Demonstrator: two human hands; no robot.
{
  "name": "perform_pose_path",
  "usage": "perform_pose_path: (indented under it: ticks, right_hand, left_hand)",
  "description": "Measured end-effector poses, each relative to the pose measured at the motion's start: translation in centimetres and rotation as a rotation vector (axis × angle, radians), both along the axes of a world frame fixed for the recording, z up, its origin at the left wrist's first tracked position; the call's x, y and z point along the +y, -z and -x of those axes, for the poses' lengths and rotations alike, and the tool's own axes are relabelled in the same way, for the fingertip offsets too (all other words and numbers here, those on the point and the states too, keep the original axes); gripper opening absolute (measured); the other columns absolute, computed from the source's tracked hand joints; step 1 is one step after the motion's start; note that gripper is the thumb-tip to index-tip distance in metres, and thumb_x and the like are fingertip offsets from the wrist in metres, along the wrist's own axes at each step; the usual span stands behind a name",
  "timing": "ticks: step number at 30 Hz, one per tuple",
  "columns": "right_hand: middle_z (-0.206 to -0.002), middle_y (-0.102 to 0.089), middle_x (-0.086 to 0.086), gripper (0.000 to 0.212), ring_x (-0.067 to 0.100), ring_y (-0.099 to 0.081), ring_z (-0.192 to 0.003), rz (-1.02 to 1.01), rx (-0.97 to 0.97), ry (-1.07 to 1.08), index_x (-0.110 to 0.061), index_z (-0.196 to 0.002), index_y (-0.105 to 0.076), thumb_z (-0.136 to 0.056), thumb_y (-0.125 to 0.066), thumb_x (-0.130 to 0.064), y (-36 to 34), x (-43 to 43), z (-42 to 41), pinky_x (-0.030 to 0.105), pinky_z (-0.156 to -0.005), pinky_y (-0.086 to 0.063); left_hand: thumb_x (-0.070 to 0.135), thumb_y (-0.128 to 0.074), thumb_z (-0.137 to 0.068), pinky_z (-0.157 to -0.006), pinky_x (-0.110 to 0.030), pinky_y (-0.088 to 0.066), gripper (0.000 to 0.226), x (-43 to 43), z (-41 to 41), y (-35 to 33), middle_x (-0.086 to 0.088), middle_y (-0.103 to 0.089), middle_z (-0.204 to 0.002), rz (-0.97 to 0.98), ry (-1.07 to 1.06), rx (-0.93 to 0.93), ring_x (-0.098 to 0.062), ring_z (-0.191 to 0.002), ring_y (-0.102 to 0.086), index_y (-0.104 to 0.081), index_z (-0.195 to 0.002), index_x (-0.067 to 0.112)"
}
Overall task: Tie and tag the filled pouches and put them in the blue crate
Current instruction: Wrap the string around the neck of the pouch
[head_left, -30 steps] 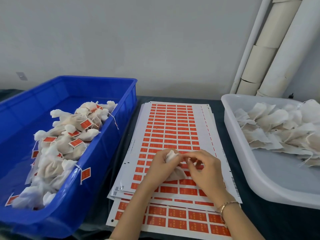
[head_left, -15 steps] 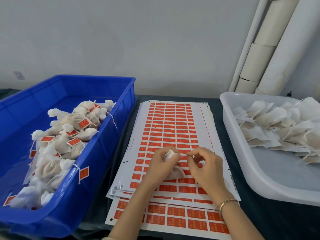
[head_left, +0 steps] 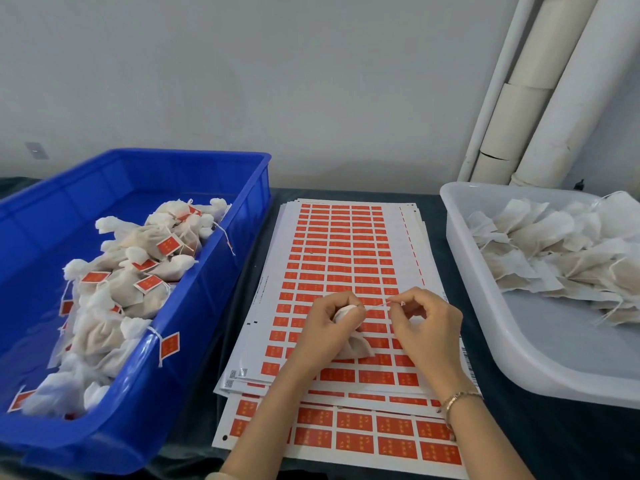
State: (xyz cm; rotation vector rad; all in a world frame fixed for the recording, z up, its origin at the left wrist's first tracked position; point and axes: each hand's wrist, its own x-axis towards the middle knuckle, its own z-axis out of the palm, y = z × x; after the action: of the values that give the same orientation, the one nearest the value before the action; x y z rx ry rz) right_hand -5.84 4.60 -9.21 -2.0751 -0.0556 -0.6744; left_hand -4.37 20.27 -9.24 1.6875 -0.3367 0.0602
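My left hand (head_left: 329, 322) grips the gathered neck of a white filled pouch (head_left: 356, 348) over the sheets of red tags (head_left: 343, 251). My right hand (head_left: 422, 323) pinches the pouch's thin string (head_left: 377, 305), stretched taut to the right between the two hands. The blue crate (head_left: 221, 271) stands at the left and holds several tied pouches with red tags (head_left: 138, 271). One tag hangs over its near rim.
A white tray (head_left: 485, 306) at the right holds several untied pouches (head_left: 561, 247). White pipes (head_left: 540, 88) rise against the wall at the back right. A dark cloth covers the table under the tag sheets.
My right hand has drawn away to the right, pulling the string out taut from the pouch neck. My left hand stays on the pouch.
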Motion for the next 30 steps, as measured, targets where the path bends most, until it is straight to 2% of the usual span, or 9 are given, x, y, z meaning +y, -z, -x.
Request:
perform_pose_path:
  ticks: [5,8,12,17,20,23,25,28,30]
  right_hand:
    - [-0.08,-0.056,-0.033,0.015,-0.017,-0.057,-0.088,0.008,-0.006,0.011,-0.032,-0.082,-0.062,-0.081,-0.073,-0.021,0.1,0.0,-0.2,-0.005,-0.06,-0.039]
    - [-0.08,-0.055,-0.034,0.015,-0.017,-0.057,-0.087,0.016,-0.018,0.024,-0.032,-0.082,-0.062,-0.081,-0.072,-0.022,0.1,0.0,-0.1,-0.004,-0.056,-0.04]
    - [-0.079,-0.055,-0.034,0.015,-0.005,-0.063,-0.07,-0.002,-0.018,0.061,-0.034,-0.081,-0.06,-0.081,-0.072,-0.024,0.0,0.3,-0.1,0.001,-0.057,-0.038]
    - [-0.082,-0.063,-0.028,0.014,0.001,-0.065,-0.074,-0.176,-0.014,0.106,-0.039,-0.08,-0.061,-0.084,-0.069,-0.029,-0.1,0.1,-0.1,0.013,-0.066,-0.048]
    - [-0.087,-0.066,-0.024,0.008,0.005,-0.067,-0.078,-0.29,-0.014,0.132,-0.037,-0.084,-0.064,-0.085,-0.068,-0.029,-0.3,-0.5,-0.1,0.019,-0.069,-0.052]
    - [-0.093,-0.068,-0.019,0.005,0.001,-0.067,-0.083,-0.381,-0.035,0.146,-0.032,-0.089,-0.066,-0.085,-0.067,-0.028,-0.7,-0.8,-0.1,0.012,-0.065,-0.052]
    - [-0.093,-0.07,-0.013,0.005,-0.002,-0.065,-0.086,-0.44,-0.06,0.151,-0.027,-0.09,-0.068,-0.086,-0.067,-0.025,-0.8,-1.0,-0.2,0.006,-0.062,-0.05]
    - [-0.094,-0.071,-0.009,0.009,-0.003,-0.065,-0.088,-0.54,-0.062,0.145,-0.021,-0.094,-0.069,-0.086,-0.067,-0.025,-0.9,-1.2,-0.2,0.002,-0.062,-0.047]
    - [-0.094,-0.072,-0.007,0.011,-0.003,-0.065,-0.088,-0.576,-0.072,0.137,-0.019,-0.095,-0.069,-0.086,-0.067,-0.024,-1.0,-1.2,-0.2,0.001,-0.062,-0.045]
  left_hand:
    - [0.042,-0.055,-0.075,-0.064,-0.013,-0.05,0.019,-0.1,0.0,-0.1,0.013,-0.058,-0.064,0.012,0.015,-0.022,-0.006,-0.066,-0.058,-0.062,-0.066,0.027]
    - [0.035,-0.056,-0.079,-0.063,-0.012,-0.049,0.015,-0.1,0.1,-0.1,0.014,-0.059,-0.064,0.0,0.017,-0.023,-0.005,-0.067,-0.059,-0.063,-0.067,0.028]
    - [0.032,-0.054,-0.082,-0.063,-0.012,-0.048,0.016,-0.1,0.1,-0.3,0.014,-0.059,-0.065,-0.03,0.0,-0.007,-0.005,-0.068,-0.059,-0.062,-0.068,0.028]
    - [0.037,-0.057,-0.094,-0.072,-0.02,-0.054,0.02,0.1,0.4,-0.4,0.007,-0.068,-0.07,-0.065,0.043,0.022,-0.012,-0.072,-0.068,-0.062,-0.078,0.026]
    - [0.047,-0.053,-0.09,-0.069,-0.014,-0.052,0.025,0.3,0.7,-1.0,0.009,-0.069,-0.071,-0.045,0.074,0.066,-0.009,-0.071,-0.068,-0.067,-0.081,0.03]
    - [0.049,-0.044,-0.094,-0.063,0.003,-0.041,0.03,0.5,1.0,-1.2,0.031,-0.065,-0.078,-0.032,0.066,0.162,0.012,-0.079,-0.062,-0.066,-0.075,0.054]
    - [0.041,-0.042,-0.099,-0.06,0.005,-0.038,0.037,0.7,1.1,-1.0,0.04,-0.061,-0.081,-0.048,0.065,0.176,0.02,-0.083,-0.056,-0.06,-0.076,0.065]
    - [0.044,-0.041,-0.099,-0.062,-0.002,-0.043,0.025,0.7,0.9,-0.7,0.032,-0.065,-0.086,-0.078,0.085,0.237,0.013,-0.088,-0.059,-0.065,-0.091,0.045]
    - [0.05,-0.039,-0.097,-0.061,-0.001,-0.042,0.024,0.7,0.8,-0.4,0.035,-0.061,-0.089,-0.093,0.083,0.27,0.016,-0.089,-0.057,-0.061,-0.097,0.041]
